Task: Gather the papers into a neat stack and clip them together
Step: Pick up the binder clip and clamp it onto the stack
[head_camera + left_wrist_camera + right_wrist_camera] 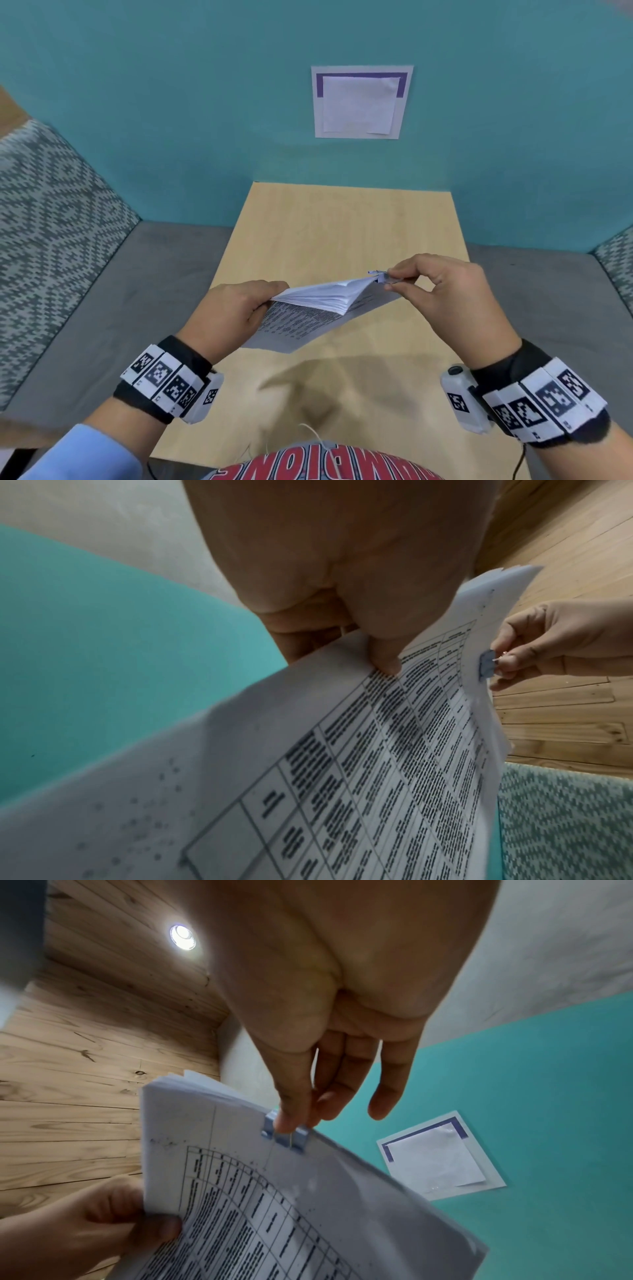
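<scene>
A stack of printed papers (308,308) (342,764) (274,1204) is held tilted in the air above the wooden table (342,222). My left hand (236,311) (383,661) (103,1223) grips the stack's left edge, thumb on the printed face. A small blue binder clip (378,275) (486,666) (286,1135) sits on the stack's far right edge. My right hand (428,281) (534,647) (294,1118) pinches the clip's wire handles between thumb and forefinger; the other fingers are loosely extended.
A teal wall (171,120) rises behind the table, with a white sheet with a purple border (361,102) (441,1156) stuck on it. Grey seats with patterned cushions (51,222) flank the table on both sides.
</scene>
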`<move>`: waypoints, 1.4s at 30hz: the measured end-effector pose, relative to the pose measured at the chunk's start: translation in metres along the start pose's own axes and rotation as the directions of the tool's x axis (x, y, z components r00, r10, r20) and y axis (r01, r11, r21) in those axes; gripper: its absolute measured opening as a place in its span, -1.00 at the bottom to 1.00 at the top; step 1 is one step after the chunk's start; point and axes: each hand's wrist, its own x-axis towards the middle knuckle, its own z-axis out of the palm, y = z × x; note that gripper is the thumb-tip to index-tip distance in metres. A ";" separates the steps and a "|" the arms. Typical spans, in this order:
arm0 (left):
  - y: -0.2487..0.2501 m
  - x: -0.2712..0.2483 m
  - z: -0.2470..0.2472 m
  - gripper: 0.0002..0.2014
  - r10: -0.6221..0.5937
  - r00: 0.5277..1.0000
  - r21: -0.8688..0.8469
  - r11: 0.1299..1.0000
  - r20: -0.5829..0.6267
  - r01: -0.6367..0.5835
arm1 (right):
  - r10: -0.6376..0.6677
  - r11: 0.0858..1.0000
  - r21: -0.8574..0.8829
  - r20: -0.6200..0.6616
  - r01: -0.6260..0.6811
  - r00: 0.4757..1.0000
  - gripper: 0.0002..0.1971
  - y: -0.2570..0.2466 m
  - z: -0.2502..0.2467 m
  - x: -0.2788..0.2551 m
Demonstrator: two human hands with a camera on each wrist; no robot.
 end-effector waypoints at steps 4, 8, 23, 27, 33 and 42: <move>-0.003 0.001 -0.001 -0.48 -0.007 1.000 -0.051 0.999 -0.019 0.006 | -0.049 0.997 -0.061 0.028 0.051 0.998 -0.80 -0.001 0.002 0.002; -0.005 0.001 0.004 -0.46 -0.037 0.999 -0.153 0.988 -0.037 0.031 | -0.036 0.999 -0.005 0.063 0.037 0.997 -0.60 -0.004 0.005 0.001; 0.041 0.033 0.000 -0.74 -0.025 1.000 -0.440 0.898 0.004 0.024 | -0.028 0.977 -0.209 0.075 0.044 0.997 -0.93 0.002 0.031 -0.002; 0.068 0.056 0.010 -0.86 0.047 0.996 -0.338 0.941 0.080 -0.017 | -0.100 0.962 -0.236 0.161 0.137 0.982 -0.93 0.005 0.046 -0.003; 0.063 0.068 0.019 -0.84 -0.058 0.970 -0.446 0.881 0.236 0.161 | -0.107 0.969 -0.204 0.174 0.142 0.979 -0.76 0.010 0.046 -0.010; 0.055 0.075 0.011 -0.84 -0.134 0.878 -0.486 0.789 0.460 0.375 | -0.244 0.915 -0.302 0.115 0.267 0.963 -0.82 0.001 0.047 -0.009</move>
